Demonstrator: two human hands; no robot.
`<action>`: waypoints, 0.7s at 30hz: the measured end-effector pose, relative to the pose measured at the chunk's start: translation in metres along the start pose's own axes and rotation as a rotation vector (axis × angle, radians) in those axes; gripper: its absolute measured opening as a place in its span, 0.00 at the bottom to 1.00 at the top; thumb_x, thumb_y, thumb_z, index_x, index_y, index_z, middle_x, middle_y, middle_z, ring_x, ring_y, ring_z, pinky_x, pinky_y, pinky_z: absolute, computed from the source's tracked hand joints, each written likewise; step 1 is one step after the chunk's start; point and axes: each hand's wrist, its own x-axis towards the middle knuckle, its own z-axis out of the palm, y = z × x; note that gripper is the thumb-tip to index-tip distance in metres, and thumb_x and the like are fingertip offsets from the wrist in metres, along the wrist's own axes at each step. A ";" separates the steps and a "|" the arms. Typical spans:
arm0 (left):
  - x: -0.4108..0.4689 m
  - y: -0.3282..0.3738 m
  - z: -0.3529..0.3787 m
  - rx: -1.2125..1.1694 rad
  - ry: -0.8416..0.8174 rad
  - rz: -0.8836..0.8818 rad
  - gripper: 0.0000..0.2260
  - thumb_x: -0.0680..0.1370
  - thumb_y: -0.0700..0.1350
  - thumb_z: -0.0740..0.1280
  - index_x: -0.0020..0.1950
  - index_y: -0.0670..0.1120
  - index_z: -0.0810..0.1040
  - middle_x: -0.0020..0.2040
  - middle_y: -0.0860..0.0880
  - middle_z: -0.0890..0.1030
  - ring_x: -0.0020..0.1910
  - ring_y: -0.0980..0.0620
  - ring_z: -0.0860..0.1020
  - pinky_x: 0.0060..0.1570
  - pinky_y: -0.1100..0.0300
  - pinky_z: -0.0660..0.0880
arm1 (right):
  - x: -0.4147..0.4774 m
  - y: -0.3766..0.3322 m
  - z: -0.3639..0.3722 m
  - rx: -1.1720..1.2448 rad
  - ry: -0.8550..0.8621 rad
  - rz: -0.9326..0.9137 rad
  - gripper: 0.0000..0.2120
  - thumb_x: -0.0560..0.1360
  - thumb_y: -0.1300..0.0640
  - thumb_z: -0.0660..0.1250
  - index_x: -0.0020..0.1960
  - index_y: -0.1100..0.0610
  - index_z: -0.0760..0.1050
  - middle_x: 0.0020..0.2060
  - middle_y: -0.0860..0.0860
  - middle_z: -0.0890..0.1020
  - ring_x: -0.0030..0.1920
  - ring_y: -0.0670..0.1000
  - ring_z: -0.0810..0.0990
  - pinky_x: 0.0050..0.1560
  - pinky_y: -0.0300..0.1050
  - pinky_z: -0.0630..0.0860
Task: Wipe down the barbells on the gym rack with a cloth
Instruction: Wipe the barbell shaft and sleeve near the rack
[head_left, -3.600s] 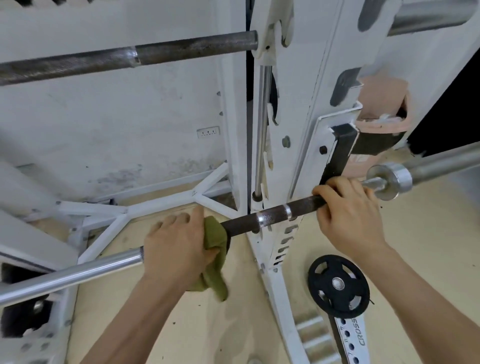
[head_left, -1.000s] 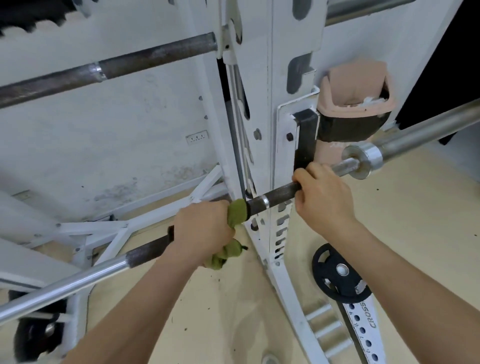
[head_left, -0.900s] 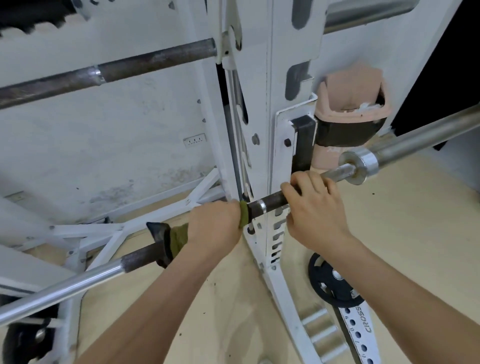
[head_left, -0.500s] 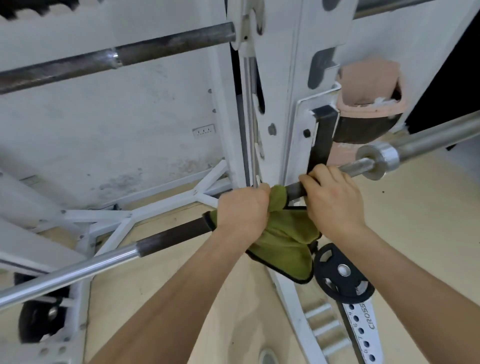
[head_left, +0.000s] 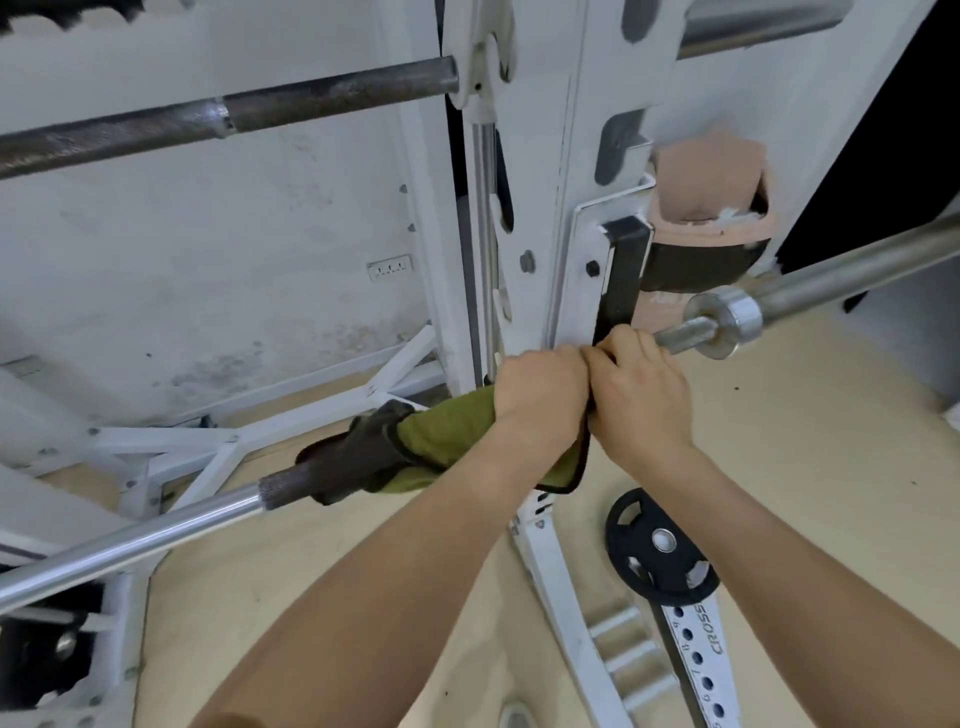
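A barbell runs from lower left up to the right across the white rack upright, with a dark knurled stretch and a shiny collar at the right. A green cloth with dark edging is draped over the bar. My left hand grips the cloth around the bar next to the upright. My right hand grips the bar right beside it, and the two hands touch. A second rusty barbell sits higher on the rack.
A black weight plate hangs on a white drilled peg at lower right. White floor braces spread at left. A black J-hook and a pink padded strap sit on the upright. The floor is tan wood.
My left hand has slid the cloth rightward along the bar until it meets my right hand. The cloth now trails out to the left over the bar.
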 end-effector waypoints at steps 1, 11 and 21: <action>0.004 0.002 0.000 -0.011 0.019 0.019 0.07 0.78 0.43 0.64 0.55 0.45 0.72 0.48 0.49 0.81 0.45 0.46 0.81 0.35 0.57 0.65 | 0.000 0.001 -0.001 -0.002 0.002 -0.003 0.12 0.60 0.65 0.74 0.43 0.60 0.79 0.41 0.56 0.75 0.42 0.59 0.74 0.37 0.48 0.67; -0.096 -0.126 0.034 0.081 0.099 -0.146 0.10 0.69 0.48 0.72 0.42 0.48 0.72 0.31 0.51 0.76 0.28 0.48 0.74 0.27 0.59 0.63 | -0.003 -0.055 -0.026 0.108 -0.156 0.013 0.39 0.60 0.63 0.74 0.70 0.55 0.68 0.63 0.59 0.69 0.64 0.60 0.67 0.60 0.63 0.62; -0.200 -0.229 -0.010 -0.619 0.024 -0.297 0.11 0.69 0.48 0.66 0.51 0.50 0.78 0.44 0.54 0.80 0.45 0.52 0.78 0.41 0.55 0.77 | -0.022 -0.258 -0.021 0.271 -0.312 -0.439 0.49 0.64 0.44 0.73 0.77 0.50 0.51 0.71 0.50 0.67 0.70 0.50 0.69 0.68 0.60 0.60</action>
